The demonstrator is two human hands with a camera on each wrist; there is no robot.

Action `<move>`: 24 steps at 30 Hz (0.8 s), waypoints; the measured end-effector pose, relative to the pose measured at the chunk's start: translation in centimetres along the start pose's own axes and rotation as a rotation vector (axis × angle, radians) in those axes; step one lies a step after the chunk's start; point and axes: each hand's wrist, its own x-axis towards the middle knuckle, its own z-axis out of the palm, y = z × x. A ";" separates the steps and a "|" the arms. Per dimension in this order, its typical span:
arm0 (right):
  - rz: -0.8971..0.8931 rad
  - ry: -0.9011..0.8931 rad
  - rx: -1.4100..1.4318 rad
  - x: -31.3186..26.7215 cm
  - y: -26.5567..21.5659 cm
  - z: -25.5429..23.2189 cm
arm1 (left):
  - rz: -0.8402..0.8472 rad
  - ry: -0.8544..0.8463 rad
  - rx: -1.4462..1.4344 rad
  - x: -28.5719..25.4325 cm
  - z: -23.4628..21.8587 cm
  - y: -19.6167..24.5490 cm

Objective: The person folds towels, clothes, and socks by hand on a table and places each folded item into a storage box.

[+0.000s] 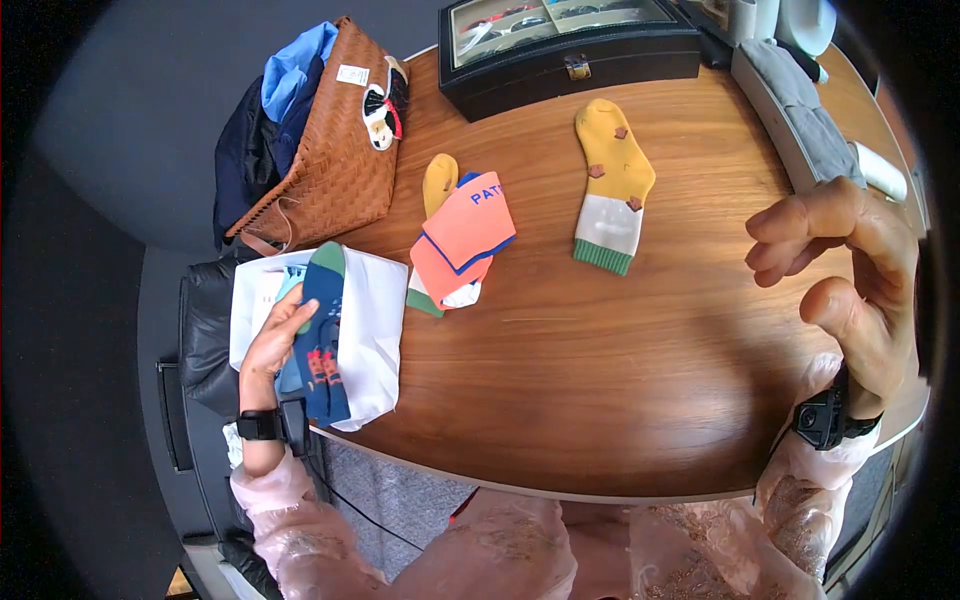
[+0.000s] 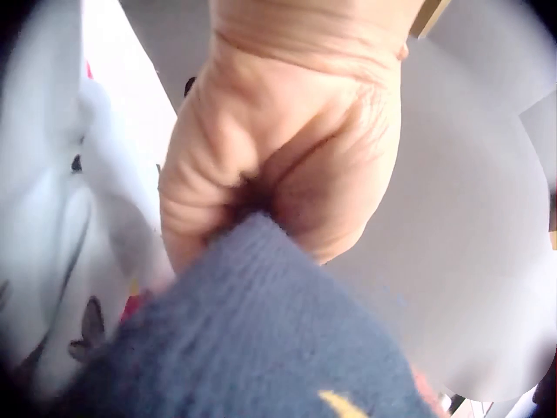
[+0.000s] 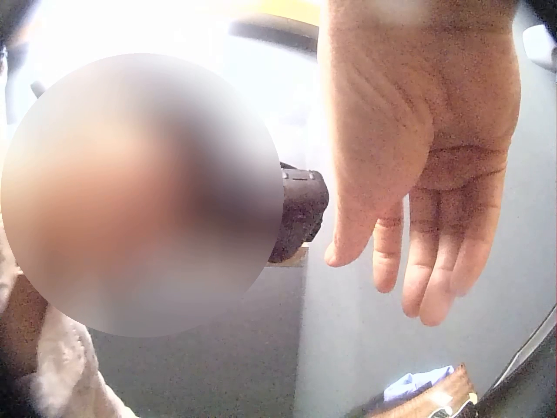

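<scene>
My left hand (image 1: 272, 340) grips a dark blue sock (image 1: 323, 345) with a green toe and red figures, over a white bag (image 1: 375, 330) at the table's left edge. Close up in the left wrist view, the sock's knit fabric (image 2: 252, 313) comes out of the curled hand (image 2: 278, 148). My right hand (image 1: 850, 270) is raised over the table's right side, fingers loosely bent and holding nothing; its fingers (image 3: 426, 270) hang relaxed in the right wrist view. A yellow sock (image 1: 612, 165) with white and green cuff lies flat. Left of it, a folded coral sock (image 1: 465, 230) covers most of another yellow sock (image 1: 439, 182).
A woven brown basket (image 1: 340, 160) holding dark and blue clothes stands at the back left. A black glass-topped case (image 1: 570, 75) is at the back. On the right lie a long box with grey cloth (image 1: 800, 105) and a white roll (image 1: 880, 172).
</scene>
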 end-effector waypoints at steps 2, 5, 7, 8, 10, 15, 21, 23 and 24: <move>0.010 0.011 -0.061 -0.6 0.4 -0.4 | -0.083 -0.070 0.059 0.6 0.5 0.3; 0.010 0.020 -0.111 -0.7 0.6 -0.6 | -0.269 -0.090 0.267 1.4 0.6 0.6; 0.004 0.012 -0.104 -0.6 0.7 -0.7 | -0.223 -0.088 0.305 2.6 0.7 -1.1; -0.001 0.016 -0.096 -0.6 0.9 -0.6 | -0.097 -0.163 0.497 3.3 0.4 -1.9; -0.008 0.017 -0.088 -0.7 0.9 -0.5 | 0.063 -0.197 0.825 4.2 0.2 -2.5; -0.028 0.012 -0.115 -0.9 1.4 -1.0 | 0.063 -0.062 0.998 2.7 4.3 2.9; -0.027 -0.016 -0.145 -0.6 0.6 -0.7 | 0.124 -0.087 0.820 2.8 4.2 1.5; -0.023 -0.023 -0.136 -0.5 0.5 -0.8 | 0.170 -0.173 0.754 2.9 4.3 1.0; -0.018 -0.030 -0.127 -0.5 0.5 -0.8 | 0.199 -0.215 0.724 2.9 4.1 0.9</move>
